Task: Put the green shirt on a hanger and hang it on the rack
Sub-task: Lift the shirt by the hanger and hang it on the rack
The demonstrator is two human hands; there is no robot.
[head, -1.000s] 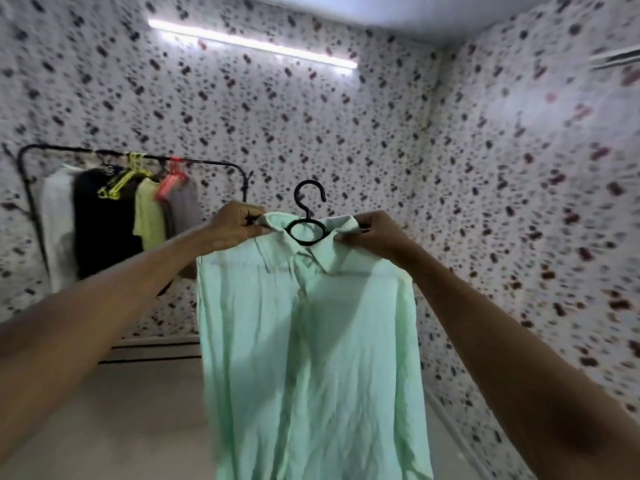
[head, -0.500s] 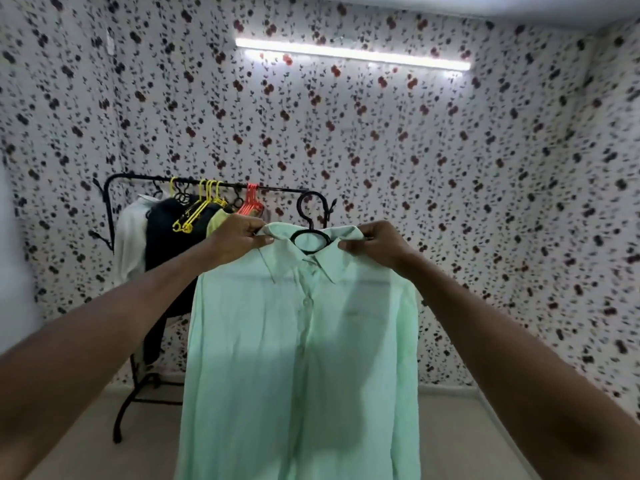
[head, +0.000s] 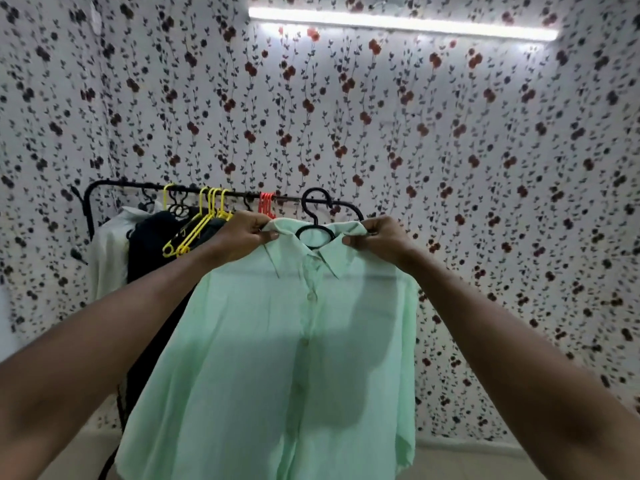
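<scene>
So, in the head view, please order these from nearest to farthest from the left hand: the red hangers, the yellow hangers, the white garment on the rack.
From the left hand:
1. Red hangers, on the rail just above and right of the hand.
2. Yellow hangers, hanging just to its left; close to the red ones in rank.
3. White garment, at the rack's far left end.

Single head-worn wide-angle view, facing forward toward the rack (head: pixel 214 194), close on both raised forearms

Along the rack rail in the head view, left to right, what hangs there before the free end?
White garment → black garment → yellow plastic hangers → red plastic hangers → black hook of the green shirt's hanger, not clearly on the black metal rail yet.
</scene>
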